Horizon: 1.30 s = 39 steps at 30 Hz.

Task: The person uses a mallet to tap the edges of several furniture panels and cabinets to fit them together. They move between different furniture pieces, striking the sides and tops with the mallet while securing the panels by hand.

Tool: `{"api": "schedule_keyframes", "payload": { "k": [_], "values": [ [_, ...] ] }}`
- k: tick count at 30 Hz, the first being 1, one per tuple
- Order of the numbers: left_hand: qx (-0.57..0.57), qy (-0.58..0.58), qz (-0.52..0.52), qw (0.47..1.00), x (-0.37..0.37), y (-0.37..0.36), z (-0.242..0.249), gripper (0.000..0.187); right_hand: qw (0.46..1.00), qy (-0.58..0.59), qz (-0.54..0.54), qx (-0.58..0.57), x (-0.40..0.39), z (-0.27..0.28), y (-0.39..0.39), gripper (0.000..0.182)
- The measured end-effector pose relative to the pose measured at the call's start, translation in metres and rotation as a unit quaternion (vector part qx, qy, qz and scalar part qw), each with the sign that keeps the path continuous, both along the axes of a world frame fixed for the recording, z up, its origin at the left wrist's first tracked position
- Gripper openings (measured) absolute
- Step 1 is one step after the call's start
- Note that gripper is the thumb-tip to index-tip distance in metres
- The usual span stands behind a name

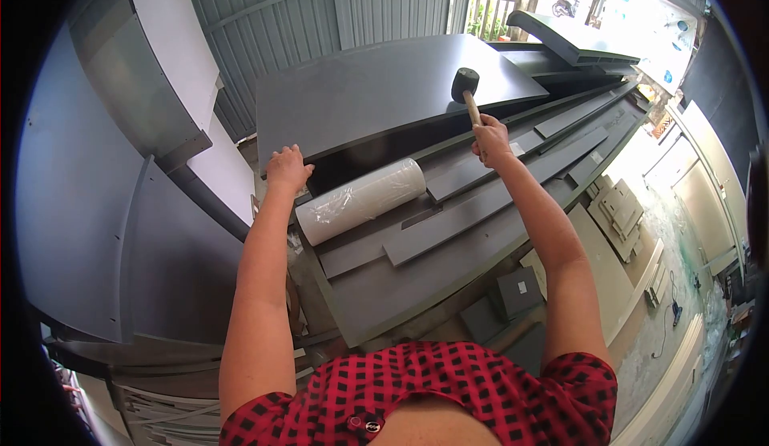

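Observation:
My right hand (493,139) is closed around the wooden handle of a black-headed rubber mallet (465,84), which is raised in front of the large grey panel (376,82). My left hand (288,170) is at the near left corner of that panel, its fingers bent over the edge. The panel lies tilted, with a dark gap under its near edge. Just right of my left hand lies a roll of clear-wrapped white film (362,200). Long grey strips (456,226) lie beside the roll on a wide grey sheet (376,310).
Tall grey panels (88,182) and a white panel (180,42) stand at the left. A corrugated metal wall (272,6) rises behind. Stacked beige pieces (621,210) and a tool with a cord (677,312) are on the floor at right.

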<state>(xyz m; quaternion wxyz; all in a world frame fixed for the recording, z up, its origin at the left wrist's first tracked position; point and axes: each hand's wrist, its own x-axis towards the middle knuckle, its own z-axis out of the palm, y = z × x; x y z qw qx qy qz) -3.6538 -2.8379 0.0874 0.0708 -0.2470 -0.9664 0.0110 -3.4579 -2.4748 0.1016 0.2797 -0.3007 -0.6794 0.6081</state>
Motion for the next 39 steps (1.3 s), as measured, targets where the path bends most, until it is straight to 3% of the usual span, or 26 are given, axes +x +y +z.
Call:
{"api": "schedule_keyframes", "payload": {
  "k": [26, 39],
  "values": [
    [-0.006, 0.02, -0.02, 1.0, 0.006, -0.01, -0.009, 0.072, 0.999, -0.04, 0.001, -0.035, 0.014, 0.009, -0.002, 0.041],
    [-0.031, -0.007, 0.029, 0.999, 0.009, -0.007, -0.01, 0.078, 0.996, -0.078, 0.032, -0.017, 0.012, 0.016, 0.014, 0.041]
  ]
}}
